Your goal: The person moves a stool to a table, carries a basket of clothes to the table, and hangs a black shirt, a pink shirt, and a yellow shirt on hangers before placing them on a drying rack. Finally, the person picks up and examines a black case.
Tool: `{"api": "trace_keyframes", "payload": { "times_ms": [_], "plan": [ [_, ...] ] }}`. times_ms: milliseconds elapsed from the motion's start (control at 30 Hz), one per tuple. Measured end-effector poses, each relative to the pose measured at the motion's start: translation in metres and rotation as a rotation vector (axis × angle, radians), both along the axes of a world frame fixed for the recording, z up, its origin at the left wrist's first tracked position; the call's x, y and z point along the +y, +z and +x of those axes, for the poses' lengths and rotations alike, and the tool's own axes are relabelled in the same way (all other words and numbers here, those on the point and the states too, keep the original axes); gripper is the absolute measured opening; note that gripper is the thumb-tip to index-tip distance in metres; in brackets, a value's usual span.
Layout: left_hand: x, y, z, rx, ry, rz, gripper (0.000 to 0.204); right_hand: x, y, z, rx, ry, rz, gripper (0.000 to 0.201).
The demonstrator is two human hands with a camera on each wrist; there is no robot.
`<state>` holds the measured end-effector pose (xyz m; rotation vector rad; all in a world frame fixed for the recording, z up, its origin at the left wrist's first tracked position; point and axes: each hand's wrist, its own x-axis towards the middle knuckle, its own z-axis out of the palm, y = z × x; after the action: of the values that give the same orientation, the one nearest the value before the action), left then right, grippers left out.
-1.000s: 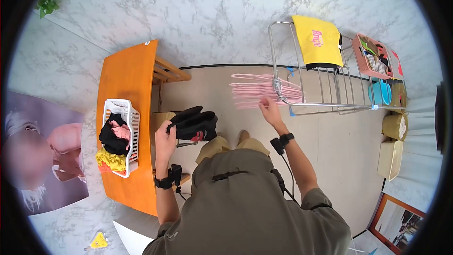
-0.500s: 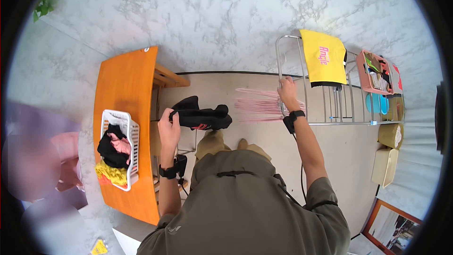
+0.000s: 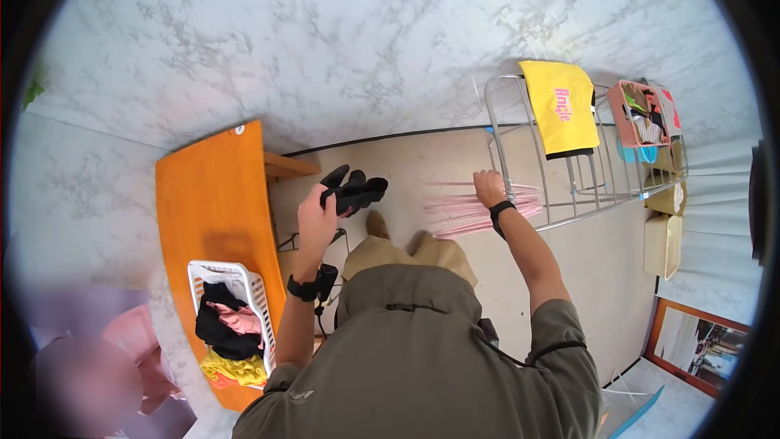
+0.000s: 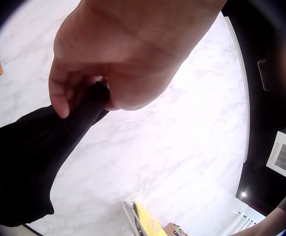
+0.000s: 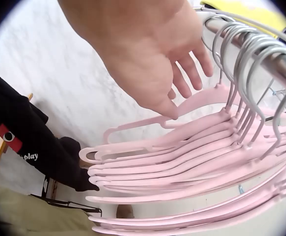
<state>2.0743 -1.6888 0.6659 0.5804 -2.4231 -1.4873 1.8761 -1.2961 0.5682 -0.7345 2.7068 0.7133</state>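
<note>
In the head view my left hand [image 3: 315,218] holds a black garment [image 3: 357,193] in a bunch. Its cloth hangs from the pinch of thumb and fingers in the left wrist view. A red patch and white lettering mark the black garment [image 5: 25,132] in the right wrist view. My right hand [image 5: 148,64] is at the pink hangers [image 5: 182,169], which hang by metal hooks from a rail [image 5: 280,64]. Its thumb tip overlaps the farthest hanger, and its fingers stay apart from the thumb, loosely bent just above that hanger.
On the orange table [image 3: 219,203] at left stands a white basket [image 3: 258,293] of clothes. A yellow cloth [image 3: 561,110] hangs over the metal drying rack [image 3: 540,134]. Farther right are a pink basket [image 3: 621,118] of small items and a cream bin [image 3: 662,244].
My right hand has reached to the rail end, then come slightly down beside the hangers. The left hand still holds the black garment. The head view has shifted.
</note>
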Motion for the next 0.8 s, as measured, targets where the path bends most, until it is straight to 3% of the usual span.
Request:
{"api": "trace_keyframes", "payload": {
  "times_ms": [267,433,500,700,800],
  "plan": [
    [-0.002,-0.007,-0.005,0.023,0.154,-0.053,0.016,0.030,-0.060,-0.013,-0.007,-0.067,0.018,0.010],
    [0.008,-0.003,0.003,0.015,0.243,-0.089,0.016,0.027,-0.038,-0.013,-0.117,0.027,-0.025,0.010],
    [0.015,-0.001,0.001,-0.048,0.269,-0.069,0.015,0.019,-0.034,-0.012,-0.018,0.129,-0.218,0.006],
    [0.029,-0.033,-0.014,0.077,0.326,-0.066,0.014,-0.031,0.018,-0.015,0.047,0.367,-0.431,0.007],
    [0.027,-0.043,-0.022,0.076,0.350,-0.013,0.014,-0.068,0.067,0.013,0.199,0.549,-0.604,0.011]
  ]
}}
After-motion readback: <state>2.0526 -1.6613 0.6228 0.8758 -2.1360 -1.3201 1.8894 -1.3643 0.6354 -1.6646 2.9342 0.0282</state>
